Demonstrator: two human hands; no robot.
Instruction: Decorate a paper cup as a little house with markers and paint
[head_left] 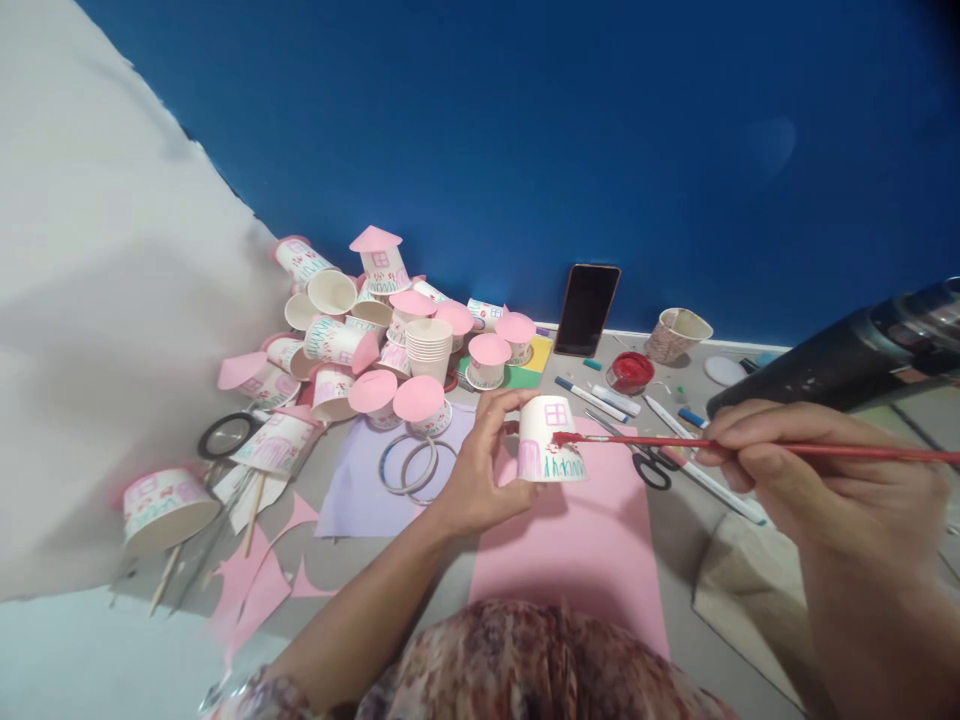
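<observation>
My left hand (484, 465) holds an upside-down white paper cup (536, 425) between thumb and fingers, above a pink sheet (570, 560). The cup bears a drawn pink window, a pink door, green grass strokes and red dabs. In my right hand (810, 480) is a thin red paintbrush (675, 442), held level. Its red-loaded tip meets or nearly meets the cup's side, just over the grass strokes. A small open pot of red paint (631, 373) stands behind the cup, to the right.
Many decorated cups with pink paper roofs (420, 399) crowd the left side, around a stack of plain cups (428, 348). A phone (588, 310) leans on the blue wall. Scissors (654, 467), markers (592, 398), a stained cup (677, 335) and a dark cylinder (832, 350) lie to the right.
</observation>
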